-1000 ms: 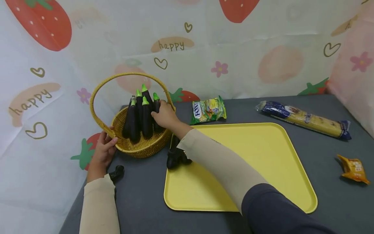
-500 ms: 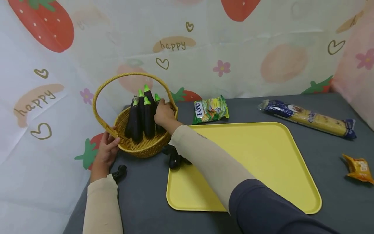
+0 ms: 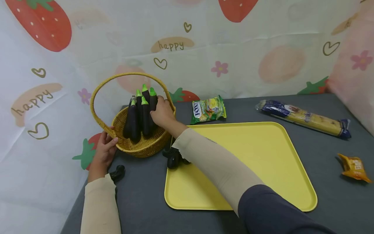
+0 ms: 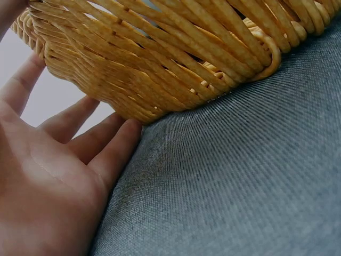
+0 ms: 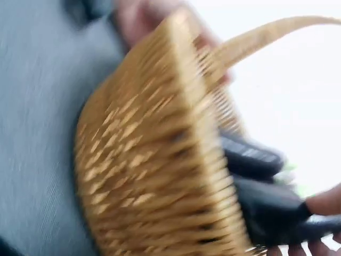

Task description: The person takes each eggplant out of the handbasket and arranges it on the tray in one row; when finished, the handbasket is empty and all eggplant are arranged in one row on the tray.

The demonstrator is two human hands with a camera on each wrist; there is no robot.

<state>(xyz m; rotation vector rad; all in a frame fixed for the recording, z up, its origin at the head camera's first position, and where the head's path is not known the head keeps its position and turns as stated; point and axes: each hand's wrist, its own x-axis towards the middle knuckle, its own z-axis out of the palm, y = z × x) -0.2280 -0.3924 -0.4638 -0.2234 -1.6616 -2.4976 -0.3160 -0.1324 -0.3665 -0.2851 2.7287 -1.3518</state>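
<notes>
Dark, glossy eggplants (image 3: 134,122) with bright green caps stood bunched and leaning in a yellow woven basket (image 3: 143,151), and the right hand (image 3: 162,113) gripped the rightmost eggplant (image 3: 153,97) there, though the blurred right wrist view left its lower end hard to make out. The left hand (image 3: 105,151) held the basket's side, thumb at the rim, below the arching handle (image 3: 128,74). The right sleeve (image 3: 217,162) crossed over the yellow tray (image 3: 245,149), hiding part of it, with a green packet (image 3: 208,110), a long packet (image 3: 304,118) and a small orange packet (image 3: 355,168) around it.
</notes>
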